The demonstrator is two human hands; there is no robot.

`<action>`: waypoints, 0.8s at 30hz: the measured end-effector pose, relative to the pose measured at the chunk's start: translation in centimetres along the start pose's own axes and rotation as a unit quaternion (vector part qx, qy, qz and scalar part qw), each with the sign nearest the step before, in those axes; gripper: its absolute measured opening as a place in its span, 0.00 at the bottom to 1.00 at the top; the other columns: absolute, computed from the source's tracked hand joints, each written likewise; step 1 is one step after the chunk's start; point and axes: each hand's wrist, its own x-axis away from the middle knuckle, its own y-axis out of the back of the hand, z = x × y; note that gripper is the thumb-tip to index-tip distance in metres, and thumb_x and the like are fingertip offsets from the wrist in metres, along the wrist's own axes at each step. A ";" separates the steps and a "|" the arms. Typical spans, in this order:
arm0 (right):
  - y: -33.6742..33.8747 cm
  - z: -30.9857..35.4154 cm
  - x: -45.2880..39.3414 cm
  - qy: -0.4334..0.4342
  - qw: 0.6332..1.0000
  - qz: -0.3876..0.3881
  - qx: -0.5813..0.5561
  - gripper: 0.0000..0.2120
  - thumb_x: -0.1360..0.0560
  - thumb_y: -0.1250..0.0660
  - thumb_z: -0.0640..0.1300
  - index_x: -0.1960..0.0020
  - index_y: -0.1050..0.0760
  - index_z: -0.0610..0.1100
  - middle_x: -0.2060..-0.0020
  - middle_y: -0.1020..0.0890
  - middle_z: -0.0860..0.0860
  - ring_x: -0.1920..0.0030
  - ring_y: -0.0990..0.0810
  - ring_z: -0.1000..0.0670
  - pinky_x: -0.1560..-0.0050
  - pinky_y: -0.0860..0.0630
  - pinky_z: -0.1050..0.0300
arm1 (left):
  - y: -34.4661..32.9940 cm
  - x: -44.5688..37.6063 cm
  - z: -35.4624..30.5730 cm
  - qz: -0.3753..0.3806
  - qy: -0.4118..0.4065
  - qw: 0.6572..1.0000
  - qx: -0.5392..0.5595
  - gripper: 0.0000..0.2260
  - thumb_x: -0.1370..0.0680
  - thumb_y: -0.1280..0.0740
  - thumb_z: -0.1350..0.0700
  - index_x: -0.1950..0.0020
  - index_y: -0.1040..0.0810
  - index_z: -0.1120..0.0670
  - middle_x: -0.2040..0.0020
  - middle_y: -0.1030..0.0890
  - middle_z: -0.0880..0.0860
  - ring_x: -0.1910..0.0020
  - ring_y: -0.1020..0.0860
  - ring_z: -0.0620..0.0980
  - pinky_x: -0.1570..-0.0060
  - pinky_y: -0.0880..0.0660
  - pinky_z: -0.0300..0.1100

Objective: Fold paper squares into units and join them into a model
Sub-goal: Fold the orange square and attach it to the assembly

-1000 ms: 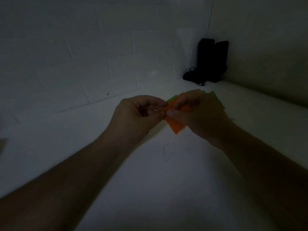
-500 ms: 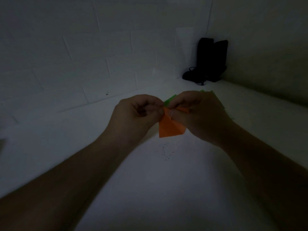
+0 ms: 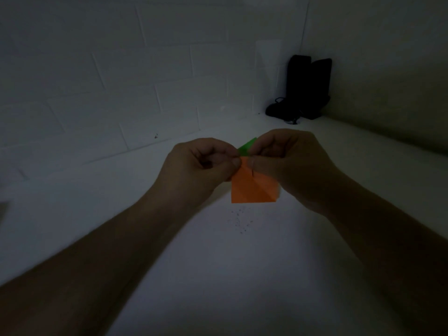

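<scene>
Orange paper unit [image 3: 252,187] hangs below both hands' pinching grip, left hand [image 3: 201,166] and right hand [image 3: 291,163].

White table [image 3: 218,275], tiled wall [image 3: 121,81] — dark objects [image 3: 306,88] in corner

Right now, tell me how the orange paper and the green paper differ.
The orange paper shows a broad creased face hanging below the hands; the green paper shows only a small tip above them. Orange sits nearer the camera, green behind. Both are folded and meet where the left hand and right hand pinch.
</scene>
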 end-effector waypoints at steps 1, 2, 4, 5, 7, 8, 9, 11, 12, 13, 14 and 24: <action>0.0 0.0 0.0 -0.002 1.000 0.004 -0.002 0.07 0.29 0.24 0.33 0.58 0.17 0.44 0.61 0.14 0.44 0.56 0.15 0.41 0.48 0.17 0.39 | 0.0 0.0 0.0 0.003 0.003 1.000 0.004 0.05 0.24 0.26 0.64 0.51 0.15 0.56 0.59 0.13 0.56 0.57 0.13 0.55 0.52 0.16 0.47; 0.0 0.0 0.0 -0.005 1.000 0.009 -0.001 0.07 0.29 0.24 0.33 0.57 0.17 0.44 0.59 0.14 0.44 0.54 0.15 0.40 0.47 0.17 0.38 | 0.0 0.0 -0.1 0.006 0.006 1.000 0.009 0.05 0.24 0.26 0.64 0.51 0.15 0.56 0.59 0.13 0.56 0.58 0.13 0.54 0.54 0.17 0.44; 0.0 0.0 -0.1 -0.010 1.000 0.022 0.000 0.07 0.28 0.25 0.34 0.57 0.16 0.45 0.59 0.13 0.45 0.54 0.14 0.43 0.46 0.17 0.39 | 0.0 0.0 -0.1 0.010 0.012 1.000 0.015 0.04 0.24 0.26 0.64 0.51 0.15 0.57 0.59 0.13 0.55 0.59 0.13 0.53 0.55 0.17 0.42; 0.0 0.1 -0.1 -0.013 1.000 0.028 -0.001 0.07 0.28 0.25 0.34 0.57 0.16 0.45 0.59 0.13 0.46 0.55 0.14 0.45 0.47 0.17 0.42 | 0.1 0.1 -0.1 0.013 0.013 1.000 0.015 0.04 0.24 0.26 0.64 0.51 0.15 0.57 0.59 0.13 0.55 0.58 0.13 0.54 0.54 0.17 0.42; 0.0 0.1 0.0 -0.012 0.999 0.039 0.006 0.09 0.28 0.25 0.34 0.58 0.16 0.47 0.61 0.13 0.49 0.57 0.14 0.49 0.51 0.17 0.49 | 0.1 0.1 -0.2 0.017 0.014 1.000 0.010 0.04 0.24 0.26 0.64 0.51 0.14 0.57 0.58 0.13 0.55 0.57 0.13 0.54 0.53 0.17 0.44; 0.0 0.2 0.0 -0.010 0.999 0.040 0.011 0.09 0.28 0.25 0.34 0.58 0.16 0.48 0.61 0.13 0.51 0.57 0.14 0.51 0.51 0.18 0.51 | 0.1 0.1 -0.2 0.017 0.016 1.000 0.008 0.04 0.24 0.26 0.64 0.51 0.14 0.57 0.58 0.13 0.55 0.58 0.13 0.53 0.54 0.17 0.42; -0.1 0.2 0.0 -0.008 0.999 0.040 0.015 0.09 0.28 0.24 0.34 0.58 0.16 0.47 0.61 0.13 0.51 0.57 0.14 0.51 0.51 0.17 0.51 | 0.0 0.1 -0.3 0.015 0.018 1.000 0.009 0.04 0.24 0.26 0.64 0.51 0.15 0.58 0.59 0.13 0.54 0.58 0.13 0.52 0.56 0.18 0.40; -0.1 0.2 0.1 -0.008 0.999 0.038 0.011 0.07 0.29 0.24 0.33 0.57 0.16 0.45 0.60 0.13 0.49 0.56 0.14 0.48 0.49 0.17 0.47 | -0.1 0.1 -0.4 0.011 0.026 0.999 0.016 0.03 0.24 0.26 0.64 0.52 0.15 0.58 0.59 0.13 0.54 0.59 0.13 0.51 0.56 0.18 0.40; -0.1 0.2 0.1 -0.012 0.999 0.040 0.003 0.07 0.29 0.24 0.33 0.56 0.16 0.44 0.59 0.13 0.47 0.54 0.14 0.46 0.47 0.17 0.43 | -0.1 0.1 -0.4 0.008 0.031 0.999 0.022 0.03 0.24 0.26 0.64 0.52 0.15 0.57 0.59 0.13 0.54 0.58 0.13 0.52 0.55 0.17 0.42; 0.0 0.1 0.1 -0.016 0.999 0.043 -0.008 0.07 0.29 0.24 0.33 0.56 0.16 0.43 0.58 0.13 0.46 0.53 0.14 0.44 0.46 0.17 0.40 | -0.2 0.1 -0.4 0.005 0.037 0.999 0.027 0.03 0.24 0.26 0.64 0.52 0.15 0.57 0.60 0.13 0.55 0.58 0.13 0.53 0.54 0.17 0.43; 0.1 0.1 0.1 -0.022 0.999 0.045 -0.018 0.07 0.29 0.24 0.32 0.55 0.16 0.43 0.57 0.13 0.44 0.52 0.14 0.43 0.45 0.18 0.38 | -0.2 0.0 -0.4 0.003 0.042 0.999 0.031 0.03 0.24 0.26 0.64 0.53 0.15 0.56 0.60 0.13 0.55 0.59 0.13 0.53 0.54 0.16 0.44; -0.1 0.0 -0.1 -0.049 0.999 0.020 0.007 0.06 0.29 0.23 0.35 0.56 0.15 0.44 0.61 0.13 0.52 0.56 0.14 0.53 0.53 0.19 0.56 | -0.1 0.1 -0.5 0.010 0.062 0.998 0.031 0.04 0.22 0.28 0.65 0.51 0.15 0.58 0.59 0.13 0.57 0.59 0.13 0.53 0.57 0.17 0.40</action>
